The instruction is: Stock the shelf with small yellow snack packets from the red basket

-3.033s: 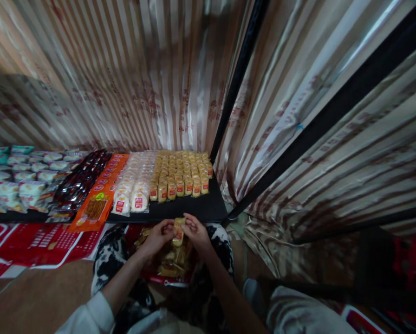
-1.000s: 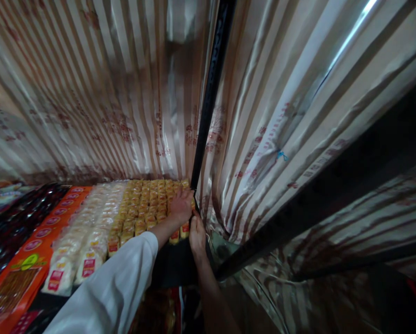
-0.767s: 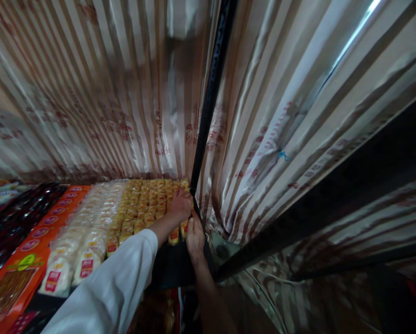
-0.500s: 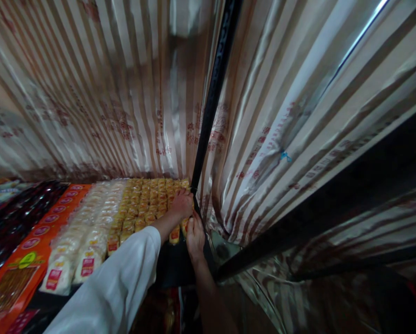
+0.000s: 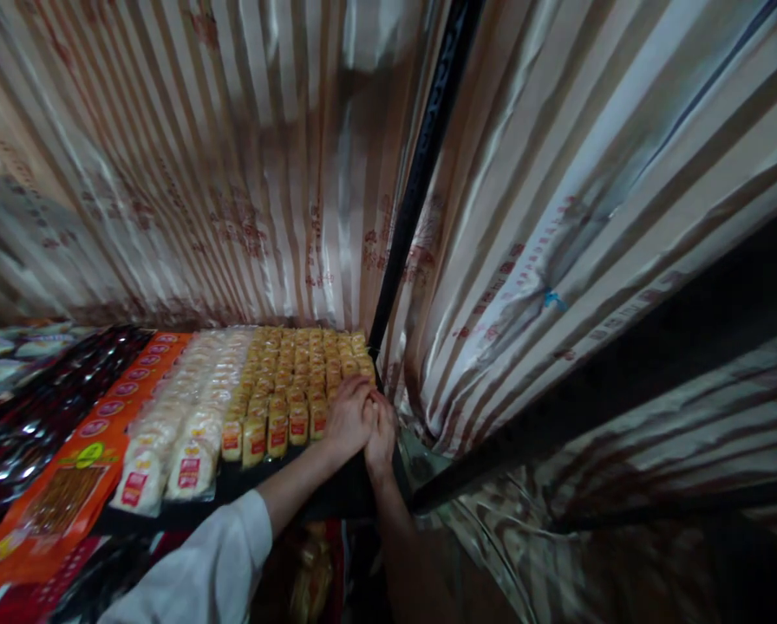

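Observation:
Small yellow snack packs point(image 5: 277, 381) with red labels stand in several tight rows on a dark shelf point(image 5: 336, 490). At the front right end of these rows, my left hand point(image 5: 349, 422) lies with its fingers closed together, covering the nearest packs. Pressed against it on the right is my right hand point(image 5: 380, 438), its fingers upward along the outer side of the rows. Whatever is between the two hands is hidden behind them.
Left of the yellow packs lie white packs point(image 5: 193, 459), an orange packet strip point(image 5: 95, 451) and dark glossy packs point(image 5: 56, 416). A black pole point(image 5: 421, 173) rises behind my hands. Striped sheeting point(image 5: 264, 173) hangs behind, and a dark beam point(image 5: 597, 373) slants at the right.
My left hand has drawn back from the far end of the rightmost row to its front end, against my right hand. The view has shifted slightly left.

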### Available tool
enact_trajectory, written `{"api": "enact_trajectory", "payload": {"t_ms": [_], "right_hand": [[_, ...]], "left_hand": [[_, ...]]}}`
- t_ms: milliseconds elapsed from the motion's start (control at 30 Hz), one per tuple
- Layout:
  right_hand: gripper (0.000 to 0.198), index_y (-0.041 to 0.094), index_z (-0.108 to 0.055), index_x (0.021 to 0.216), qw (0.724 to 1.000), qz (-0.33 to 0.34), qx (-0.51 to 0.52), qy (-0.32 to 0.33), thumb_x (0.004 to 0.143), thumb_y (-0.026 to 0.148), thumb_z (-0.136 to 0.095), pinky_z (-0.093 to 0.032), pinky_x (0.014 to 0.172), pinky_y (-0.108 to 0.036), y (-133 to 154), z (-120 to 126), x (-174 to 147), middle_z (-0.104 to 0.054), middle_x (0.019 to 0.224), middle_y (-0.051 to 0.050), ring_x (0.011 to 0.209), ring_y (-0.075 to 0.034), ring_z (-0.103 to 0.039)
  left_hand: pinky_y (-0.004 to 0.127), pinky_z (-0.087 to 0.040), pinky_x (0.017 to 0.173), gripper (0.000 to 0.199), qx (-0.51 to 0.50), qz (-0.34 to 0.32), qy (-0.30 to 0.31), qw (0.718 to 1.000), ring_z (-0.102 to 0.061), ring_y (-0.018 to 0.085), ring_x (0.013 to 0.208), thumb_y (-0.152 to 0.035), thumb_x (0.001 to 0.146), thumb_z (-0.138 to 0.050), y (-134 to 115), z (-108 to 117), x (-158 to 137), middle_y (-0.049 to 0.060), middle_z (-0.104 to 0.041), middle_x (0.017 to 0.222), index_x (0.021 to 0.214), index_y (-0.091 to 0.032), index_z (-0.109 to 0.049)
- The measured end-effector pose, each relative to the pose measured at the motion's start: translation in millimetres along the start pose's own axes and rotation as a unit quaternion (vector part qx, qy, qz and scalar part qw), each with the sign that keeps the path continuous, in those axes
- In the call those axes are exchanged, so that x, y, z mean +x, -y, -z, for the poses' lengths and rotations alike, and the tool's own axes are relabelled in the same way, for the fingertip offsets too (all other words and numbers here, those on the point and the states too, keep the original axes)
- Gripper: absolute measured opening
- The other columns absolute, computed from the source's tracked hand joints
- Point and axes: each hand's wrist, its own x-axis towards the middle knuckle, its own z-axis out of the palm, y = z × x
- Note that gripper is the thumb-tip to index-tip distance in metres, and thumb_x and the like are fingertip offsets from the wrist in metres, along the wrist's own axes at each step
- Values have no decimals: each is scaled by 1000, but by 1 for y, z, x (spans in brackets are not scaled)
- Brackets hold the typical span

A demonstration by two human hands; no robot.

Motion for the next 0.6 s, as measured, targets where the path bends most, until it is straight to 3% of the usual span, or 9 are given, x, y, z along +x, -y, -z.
{"api": "enact_trajectory", "payload": {"t_ms": [133,200,333,400,467,600], "right_hand": [[46,14,-57,113,999,43,4,-10,88,43,-31,-34,101,-43,17,8,-4,-56,117,-15,112,-22,-49],[44,14,-56,114,997,70,6,-13,88,42,-33,-36,99,-42,32,13,-12,-56,118,-15,112,-22,-49],[38,16,-57,112,996,87,16,-9,88,38,-38,-41,93,-40,63,24,-52,-59,113,-13,106,-22,-54],[34,18,-57,111,994,86,51,49,89,35,-38,-46,86,-37,74,27,-85,-61,109,-11,100,-21,-57],[28,19,-62,101,980,104,73,152,89,32,-40,-48,80,-33,79,24,-123,-66,95,-8,90,-19,-61],[30,19,-66,85,932,38,21,361,89,31,-39,-49,76,-27,69,-4,-193,-69,84,-6,80,-16,-63]], "left_hand": [[35,-43,92,30,-105,46,-14,993,-56,19,99,-10,80,-38,1,10,-93,7,-64,101,93,-22,-63],[32,-46,84,31,-133,115,-20,984,-58,18,92,-8,77,-38,10,14,-144,6,-65,95,88,-22,-63],[32,-46,83,26,-138,199,44,969,-59,19,90,-12,78,-41,40,32,-228,6,-65,90,81,-22,-65],[32,-46,85,26,-87,274,63,956,-59,20,92,-11,78,-41,59,44,-256,7,-65,92,81,-21,-65],[32,-43,90,26,-9,363,84,928,-58,19,97,-9,77,-42,78,53,-275,7,-65,96,86,-19,-65],[24,-41,92,29,47,472,151,867,-59,14,101,-8,78,-44,105,56,-289,6,-66,106,99,-16,-63]]}}
